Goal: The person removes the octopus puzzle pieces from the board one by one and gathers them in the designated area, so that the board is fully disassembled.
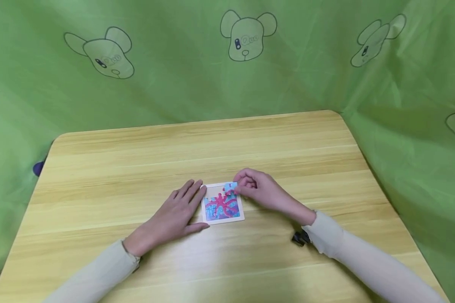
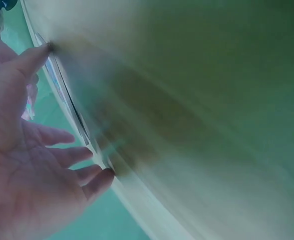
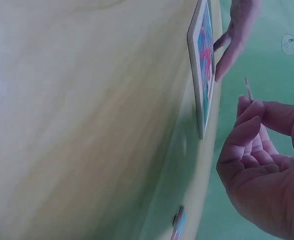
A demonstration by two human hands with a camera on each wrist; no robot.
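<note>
A small square jigsaw puzzle in a pale frame shows a red octopus on blue. Pieces fill its lower part, and bare backing shows at its upper left. My right hand pinches a light blue puzzle piece between thumb and forefinger over the frame's upper right corner. Seen from the right wrist, that piece is edge-on and raised off the table. My left hand lies along the frame's left side with fingers extended, the fingertips at its upper left corner and the thumb near the lower left.
Another puzzle piece lies on the table in the right wrist view. The wooden table has rounded far corners, with a green cloth printed with mouse heads hanging around it. A small black object shows by the right sleeve.
</note>
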